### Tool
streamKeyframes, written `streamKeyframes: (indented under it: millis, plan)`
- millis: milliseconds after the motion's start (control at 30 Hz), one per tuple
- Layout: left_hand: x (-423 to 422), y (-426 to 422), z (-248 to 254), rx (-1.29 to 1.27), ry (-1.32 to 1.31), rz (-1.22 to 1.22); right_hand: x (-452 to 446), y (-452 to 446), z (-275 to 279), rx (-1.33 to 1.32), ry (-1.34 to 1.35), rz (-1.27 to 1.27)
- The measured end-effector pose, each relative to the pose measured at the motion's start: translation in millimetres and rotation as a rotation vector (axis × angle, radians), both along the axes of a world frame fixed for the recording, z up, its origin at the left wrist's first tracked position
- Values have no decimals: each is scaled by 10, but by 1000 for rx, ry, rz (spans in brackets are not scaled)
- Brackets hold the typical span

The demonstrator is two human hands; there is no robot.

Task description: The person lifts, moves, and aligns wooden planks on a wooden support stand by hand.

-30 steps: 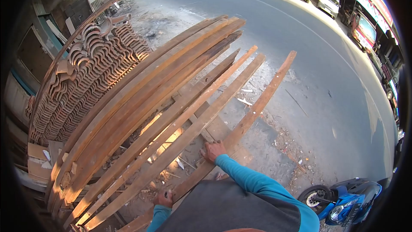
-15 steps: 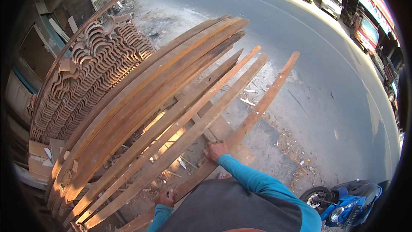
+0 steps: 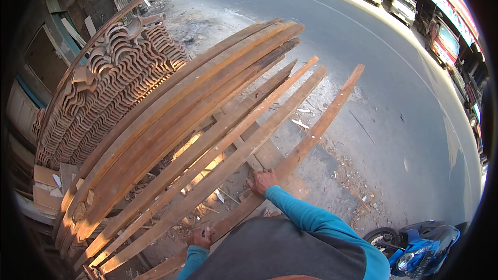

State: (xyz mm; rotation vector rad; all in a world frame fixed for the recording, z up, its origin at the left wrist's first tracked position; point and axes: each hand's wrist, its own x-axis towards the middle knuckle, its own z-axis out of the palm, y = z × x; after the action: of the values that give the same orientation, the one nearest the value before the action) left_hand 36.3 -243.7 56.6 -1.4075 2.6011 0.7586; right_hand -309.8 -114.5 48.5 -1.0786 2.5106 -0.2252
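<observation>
My right hand (image 3: 263,181) is closed around the nearest wooden beam (image 3: 317,130), its fingers curled over the far edge. Lower down on this beam, my left hand (image 3: 201,237) grips it close to my body. The beam runs from the lower left to the upper right, a little apart from the others, with several pale spots on its face. Part of it is hidden beneath my arms and dark shirt front. Beside it lies another long beam (image 3: 249,148), roughly parallel.
More long beams (image 3: 176,91) lie side by side to the left, over a wooden cross-piece. Stacked curved roof tiles (image 3: 111,88) stand beyond them. A blue motorbike (image 3: 415,249) is parked at lower right. Wood scraps litter the ground by the road (image 3: 404,72), with parked vehicles across it.
Both hands keep their places on the nearest beam. The whole view has shifted very slightly; nothing else visibly moves.
</observation>
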Motion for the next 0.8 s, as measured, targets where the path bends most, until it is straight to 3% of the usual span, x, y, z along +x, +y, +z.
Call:
streamKeyframes:
  millis: [800]
  plan:
    - [94, -38, -192, 5, -21, -1, 8, 8, -122, -40, 59, 3]
